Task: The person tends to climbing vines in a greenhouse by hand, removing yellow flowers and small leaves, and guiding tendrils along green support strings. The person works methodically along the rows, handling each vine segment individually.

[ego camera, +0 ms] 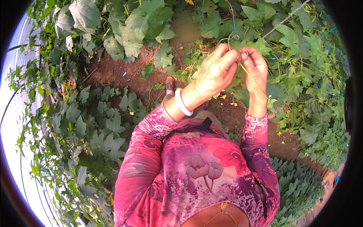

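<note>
Both my hands are raised close together among climbing vines, fingertips nearly touching. My left hand [217,72], with a white bangle [183,102] at its wrist, pinches a pale string [229,42] that loops just above its knuckles. My right hand [256,71] has thumb and forefinger pressed together at the same spot; the exact thing in that pinch is hidden. A thin yellow-green stem [253,79] runs from between the fingertips down across my right palm to a small leaf [272,103] near the wrist. Directly above, a teal cord [233,17] comes down towards the string.
Broad-leaved vines [149,20] stand in front and on both sides. A grey rope [285,20] slants past at upper right. Bare reddish soil [129,71] shows between the rows, with fallen yellow flowers [223,97]. Plastic sheeting [21,65] lines the left side.
</note>
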Tool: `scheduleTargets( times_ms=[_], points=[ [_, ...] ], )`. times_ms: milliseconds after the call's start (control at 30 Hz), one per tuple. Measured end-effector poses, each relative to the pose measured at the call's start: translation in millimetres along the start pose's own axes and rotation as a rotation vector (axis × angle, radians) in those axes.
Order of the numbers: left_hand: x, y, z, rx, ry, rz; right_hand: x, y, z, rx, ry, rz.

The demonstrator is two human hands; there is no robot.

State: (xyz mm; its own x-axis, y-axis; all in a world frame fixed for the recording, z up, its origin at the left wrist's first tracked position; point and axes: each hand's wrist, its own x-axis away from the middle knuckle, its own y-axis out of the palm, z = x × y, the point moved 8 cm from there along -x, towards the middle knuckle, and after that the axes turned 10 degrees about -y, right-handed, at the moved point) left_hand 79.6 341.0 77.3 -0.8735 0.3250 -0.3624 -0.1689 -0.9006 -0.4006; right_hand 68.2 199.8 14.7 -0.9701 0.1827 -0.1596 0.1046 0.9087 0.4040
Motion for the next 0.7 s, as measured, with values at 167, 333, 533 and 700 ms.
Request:
scheduleTargets(
  times_ms=[167,333,533,700],
  points=[
    [8.3,21.8,-10.7,0.197,-0.154,0.045,27.8,-43.3,25.7,0.034,0.135,0.117],
    [41.5,38.0,-74.6,0.144,-0.257,-0.032,52.8,-90.1,62.4,-0.477,0.116,0.087],
    [102.1,49.4,-214.4,-0.044,-0.527,-0.318,102.7,-96.0,90.5,-0.362,0.317,0.447],
    [174.7,58.3,-310.0,0.056,-0.741,-0.581,151.4,5.0,186.0,-0.2,0.8,0.334]
  ],
)
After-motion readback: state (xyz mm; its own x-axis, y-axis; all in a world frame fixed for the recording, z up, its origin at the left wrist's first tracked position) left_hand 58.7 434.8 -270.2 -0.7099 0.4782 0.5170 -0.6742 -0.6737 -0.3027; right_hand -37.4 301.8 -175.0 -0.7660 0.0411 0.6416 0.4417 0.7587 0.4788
